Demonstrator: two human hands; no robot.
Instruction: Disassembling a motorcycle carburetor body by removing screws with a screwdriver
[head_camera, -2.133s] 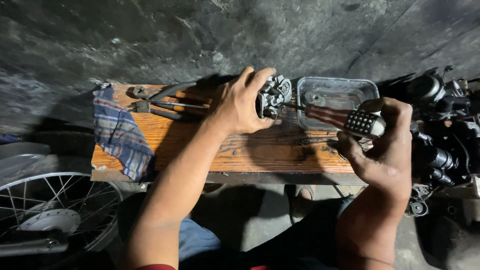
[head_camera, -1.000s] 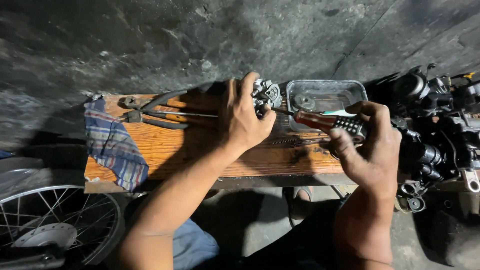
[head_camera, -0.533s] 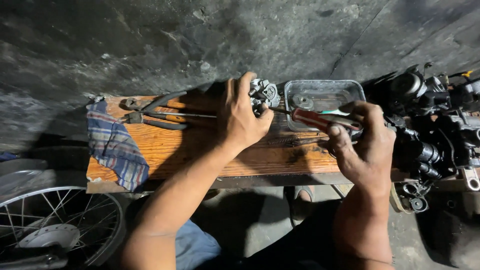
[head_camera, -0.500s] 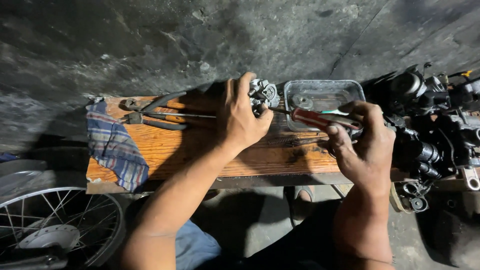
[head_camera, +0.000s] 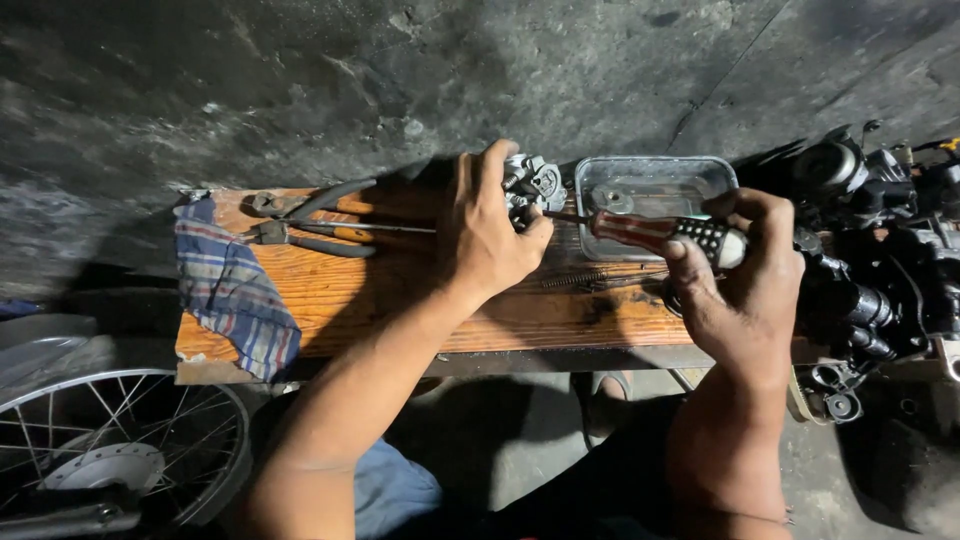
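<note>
**Screwdriver tip meets the metal part**

Since a moment ago we have brought the screwdriver in, its tip now at the part. On the wooden bench (head_camera: 400, 310), past the checked rag (head_camera: 235, 290) and pliers (head_camera: 300, 220), our left hand (head_camera: 485, 235) clamps the small metal assembly (head_camera: 532, 185) against the far edge. Our right hand (head_camera: 745, 275) wraps the screwdriver (head_camera: 650, 232) handle, before the clear tray (head_camera: 650, 185). We judge the tip could slip and jab our left fingers if we lean crookedly.

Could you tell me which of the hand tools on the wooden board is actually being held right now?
The red-handled screwdriver, gripped by the right hand beside the clear tray. The pliers lie untouched near the checked cloth.
</note>
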